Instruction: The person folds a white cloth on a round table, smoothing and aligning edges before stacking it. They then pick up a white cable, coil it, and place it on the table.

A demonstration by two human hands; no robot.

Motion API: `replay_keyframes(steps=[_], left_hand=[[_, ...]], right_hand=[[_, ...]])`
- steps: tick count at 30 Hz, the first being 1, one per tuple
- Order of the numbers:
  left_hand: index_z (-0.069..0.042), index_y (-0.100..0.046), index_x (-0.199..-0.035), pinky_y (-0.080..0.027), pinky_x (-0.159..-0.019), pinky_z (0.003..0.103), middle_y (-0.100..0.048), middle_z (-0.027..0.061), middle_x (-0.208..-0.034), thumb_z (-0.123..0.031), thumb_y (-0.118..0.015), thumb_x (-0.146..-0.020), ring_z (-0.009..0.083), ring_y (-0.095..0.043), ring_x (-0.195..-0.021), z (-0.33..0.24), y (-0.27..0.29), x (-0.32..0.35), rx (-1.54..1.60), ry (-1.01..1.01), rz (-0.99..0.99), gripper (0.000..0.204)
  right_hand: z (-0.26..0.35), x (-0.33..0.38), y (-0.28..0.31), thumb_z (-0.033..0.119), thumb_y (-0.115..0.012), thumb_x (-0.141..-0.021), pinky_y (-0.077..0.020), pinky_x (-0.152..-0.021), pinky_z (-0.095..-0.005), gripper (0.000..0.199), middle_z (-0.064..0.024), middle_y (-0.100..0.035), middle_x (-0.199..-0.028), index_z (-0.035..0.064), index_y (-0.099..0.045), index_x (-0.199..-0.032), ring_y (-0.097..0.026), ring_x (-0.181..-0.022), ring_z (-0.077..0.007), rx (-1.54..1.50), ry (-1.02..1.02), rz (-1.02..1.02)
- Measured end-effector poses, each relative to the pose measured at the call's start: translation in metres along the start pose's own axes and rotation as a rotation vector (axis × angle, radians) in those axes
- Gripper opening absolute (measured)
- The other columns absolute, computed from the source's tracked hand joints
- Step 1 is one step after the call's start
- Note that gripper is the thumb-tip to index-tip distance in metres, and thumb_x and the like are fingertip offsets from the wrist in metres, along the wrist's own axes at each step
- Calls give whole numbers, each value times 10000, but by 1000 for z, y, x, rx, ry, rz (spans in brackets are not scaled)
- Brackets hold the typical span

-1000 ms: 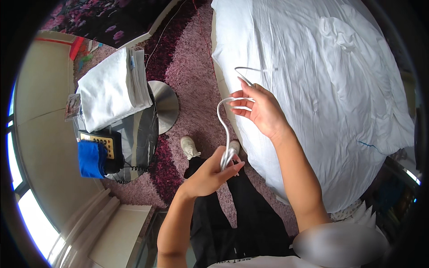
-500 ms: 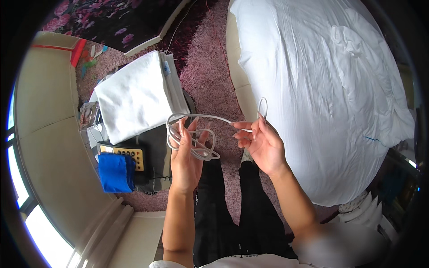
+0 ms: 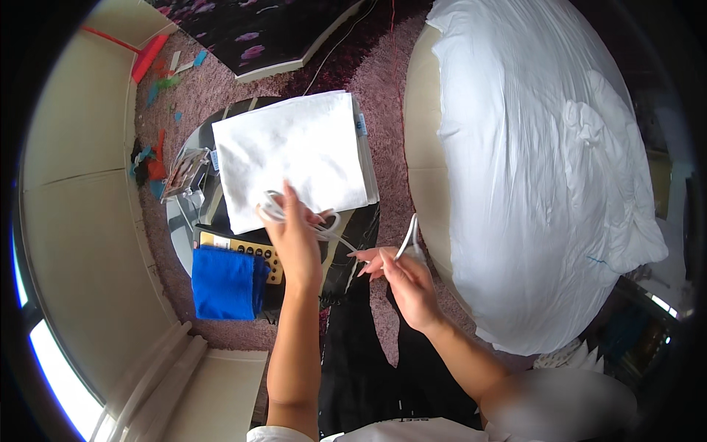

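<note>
A loosely coiled white cable [image 3: 326, 230] runs between my two hands. My left hand [image 3: 293, 239] is closed around its loops, just in front of the folded white cloth [image 3: 291, 151]. Lower and to the right, my right hand [image 3: 403, 283] pinches another stretch of the cable, and a bent loop sticks up above the fingers. Both hands are in the air. The white cloth lies on a dark round table [image 3: 342, 254]. At its near left, a folded blue cloth [image 3: 228, 283] rests partly over a yellow panel with black buttons [image 3: 250, 250].
To the right stands a bed with a rumpled white cover [image 3: 515, 184]. Ahead is a black floral-patterned panel [image 3: 250, 37]. Coloured scraps and a red broom [image 3: 151, 57] lie on the pink carpet [image 3: 191, 88] at the far left. A curtain [image 3: 158, 383] hangs at the lower left.
My left hand has moved up in front of the white cloth with the coil. My right hand has come lower and slightly left. The whole view has shifted, with the table now farther right.
</note>
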State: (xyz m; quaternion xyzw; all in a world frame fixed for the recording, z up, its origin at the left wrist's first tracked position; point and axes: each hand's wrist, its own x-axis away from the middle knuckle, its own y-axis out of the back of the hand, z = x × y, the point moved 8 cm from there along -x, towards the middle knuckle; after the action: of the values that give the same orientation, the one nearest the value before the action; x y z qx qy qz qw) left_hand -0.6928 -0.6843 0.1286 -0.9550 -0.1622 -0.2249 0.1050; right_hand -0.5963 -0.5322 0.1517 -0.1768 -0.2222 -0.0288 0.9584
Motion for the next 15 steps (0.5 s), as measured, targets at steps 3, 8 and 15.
replay_keyframes(steps=[3,8,15], left_hand=[[-41,-390,-881,-466,-503,243,-485,33,-676,-277,-550,-928,75,-471,-551,10,-21,7,-388,74,202,289],[13,-426,-900,-427,-508,226,-572,76,-750,-291,-543,-931,66,-524,-644,33,-28,23,-216,83,247,327],[31,-470,-1218,-442,-891,314,-578,172,-1087,-509,-36,-963,221,-553,-1038,29,-59,41,-69,85,226,738]], right_hand=[[38,-7,-7,136,-571,-893,-381,-806,-294,151,-93,-569,-1006,20,-665,-878,-505,-896,-177,422,244,-27],[64,-46,-19,164,-615,-857,-323,-908,-356,157,-117,-524,-1120,58,-647,-968,-461,-1033,-234,735,473,81],[58,-66,-35,203,-401,-961,-201,-1060,-396,417,-166,-348,-1357,-25,-421,-1310,-279,-1283,-286,661,518,211]])
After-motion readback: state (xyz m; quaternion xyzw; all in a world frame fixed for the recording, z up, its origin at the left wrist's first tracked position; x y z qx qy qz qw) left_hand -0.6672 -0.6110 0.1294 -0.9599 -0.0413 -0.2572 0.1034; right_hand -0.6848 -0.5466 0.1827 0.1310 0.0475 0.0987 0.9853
